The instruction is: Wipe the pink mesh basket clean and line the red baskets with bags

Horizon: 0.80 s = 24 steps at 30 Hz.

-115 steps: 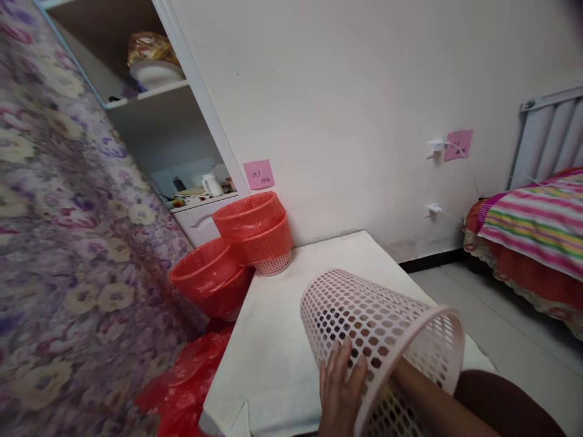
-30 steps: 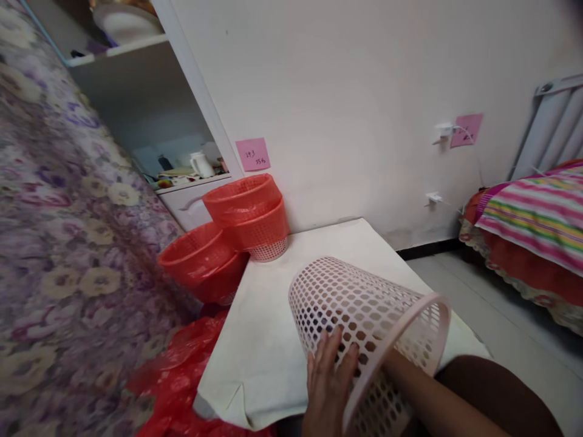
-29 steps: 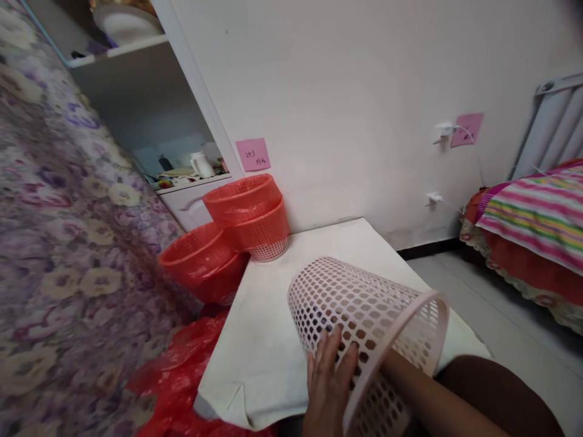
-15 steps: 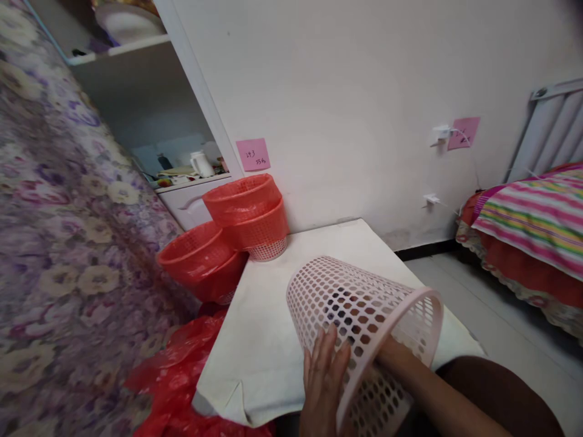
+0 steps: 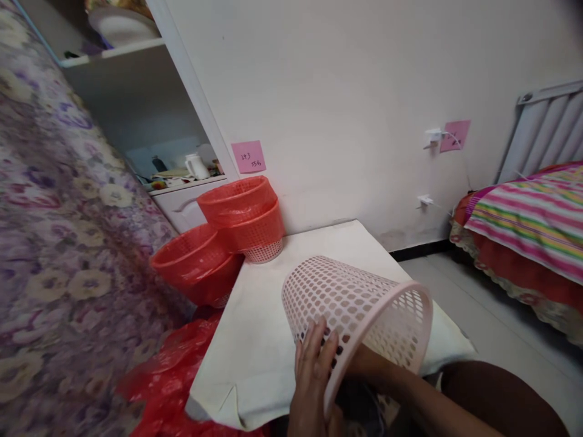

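A pale pink plastic wastebasket with a perforated wall lies tilted on its side on the white-covered table, its mouth facing me and to the right. My left hand holds it near the rim, fingers along the outer wall and what looks like the thumb at the rim's lower edge. Through the mouth reaches my right forearm; the basket's wall and rim hide that hand, so its fingers and anything in them cannot be made out. Below the mouth is a dark area.
Red-bagged baskets stand stacked at the table's back left, with another red-lined basket beside them. Red plastic bags hang below. A floral curtain borders the left; a brown round seat-like shape is at lower right.
My right hand has drawn back from deep in the basket towards its mouth; the dark patch behind the holes has shifted nearer the rim. My left hand keeps its place on the wall.
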Each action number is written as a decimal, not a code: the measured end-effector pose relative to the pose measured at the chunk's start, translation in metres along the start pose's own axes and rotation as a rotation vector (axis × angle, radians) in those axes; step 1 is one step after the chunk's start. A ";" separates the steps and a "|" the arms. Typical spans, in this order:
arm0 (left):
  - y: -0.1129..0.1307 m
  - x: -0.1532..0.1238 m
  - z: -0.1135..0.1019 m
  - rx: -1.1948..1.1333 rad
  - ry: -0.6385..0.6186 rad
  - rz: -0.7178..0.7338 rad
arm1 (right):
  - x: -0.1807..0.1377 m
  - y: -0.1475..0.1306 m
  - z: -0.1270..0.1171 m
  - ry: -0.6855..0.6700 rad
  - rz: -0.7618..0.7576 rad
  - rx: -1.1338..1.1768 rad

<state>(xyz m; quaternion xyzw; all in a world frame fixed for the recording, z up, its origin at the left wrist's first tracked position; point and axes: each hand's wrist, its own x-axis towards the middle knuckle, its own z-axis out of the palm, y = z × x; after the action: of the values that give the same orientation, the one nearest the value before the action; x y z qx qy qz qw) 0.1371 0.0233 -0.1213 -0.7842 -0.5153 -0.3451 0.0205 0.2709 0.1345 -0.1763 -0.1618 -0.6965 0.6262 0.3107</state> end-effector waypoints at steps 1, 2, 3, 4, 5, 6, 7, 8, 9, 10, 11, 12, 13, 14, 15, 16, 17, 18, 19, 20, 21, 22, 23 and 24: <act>0.002 0.002 -0.004 0.021 0.025 -0.003 | -0.002 0.001 -0.001 -0.030 0.022 0.021; 0.004 0.004 -0.007 0.047 0.039 -0.005 | -0.003 0.002 -0.002 -0.054 0.048 -0.005; 0.005 0.005 -0.011 0.074 0.045 -0.006 | -0.005 0.004 -0.004 -0.066 0.074 -0.094; 0.007 0.007 -0.014 0.095 0.043 -0.005 | -0.006 0.005 -0.007 -0.058 0.093 -0.247; 0.007 0.008 -0.016 0.109 0.036 -0.010 | -0.008 0.007 -0.010 -0.033 0.104 -0.444; 0.008 0.010 -0.019 0.117 0.033 -0.028 | -0.009 0.008 -0.014 0.000 0.111 -0.644; 0.008 0.011 -0.021 0.118 0.040 -0.050 | -0.010 0.009 -0.018 0.036 0.115 -0.815; 0.008 0.012 -0.022 0.114 0.060 -0.070 | -0.011 0.008 -0.023 0.074 0.117 -0.946; 0.007 0.014 -0.024 0.109 0.092 -0.083 | -0.011 0.007 -0.029 0.120 0.120 -1.035; 0.007 0.015 -0.026 0.108 0.124 -0.092 | -0.011 0.005 -0.034 0.173 0.121 -1.093; 0.006 0.017 -0.028 0.109 0.152 -0.100 | -0.010 0.003 -0.039 0.229 0.121 -1.131; 0.005 0.018 -0.030 0.111 0.170 -0.108 | -0.009 0.000 -0.044 0.288 0.116 -1.160; 0.004 0.020 -0.031 0.113 0.176 -0.121 | -0.009 -0.001 -0.047 0.337 0.112 -1.182; 0.004 0.022 -0.032 0.114 0.175 -0.139 | -0.008 -0.001 -0.049 0.366 0.119 -1.202; 0.003 0.025 -0.033 0.108 0.172 -0.157 | -0.007 0.000 -0.049 0.375 0.139 -1.217; 0.003 0.027 -0.034 0.096 0.165 -0.165 | -0.007 0.002 -0.048 0.368 0.172 -1.220; 0.003 0.029 -0.034 0.078 0.159 -0.164 | -0.007 0.006 -0.045 0.344 0.208 -1.199; 0.003 0.031 -0.033 0.059 0.155 -0.157 | -0.008 0.010 -0.040 0.303 0.232 -1.147; 0.003 0.032 -0.033 0.043 0.158 -0.161 | -0.008 0.014 -0.035 0.253 0.233 -1.064; 0.004 0.031 -0.032 0.033 0.178 -0.175 | -0.009 0.017 -0.028 0.206 0.209 -0.953; 0.003 0.030 -0.031 0.033 0.211 -0.199 | -0.009 0.019 -0.022 0.157 0.173 -0.817; 0.003 0.027 -0.031 0.044 0.264 -0.218 | -0.009 0.020 -0.016 0.094 0.148 -0.655; 0.003 0.024 -0.031 0.059 0.320 -0.223 | -0.010 0.019 -0.009 0.026 0.140 -0.467; 0.002 0.020 -0.031 0.075 0.365 -0.211 | -0.010 0.018 -0.004 -0.041 0.150 -0.271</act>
<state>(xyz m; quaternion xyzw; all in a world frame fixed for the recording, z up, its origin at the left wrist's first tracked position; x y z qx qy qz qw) 0.1275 0.0264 -0.0859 -0.6492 -0.5948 -0.4620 0.1065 0.2775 0.1342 -0.1955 -0.2407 -0.7669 0.5511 0.2241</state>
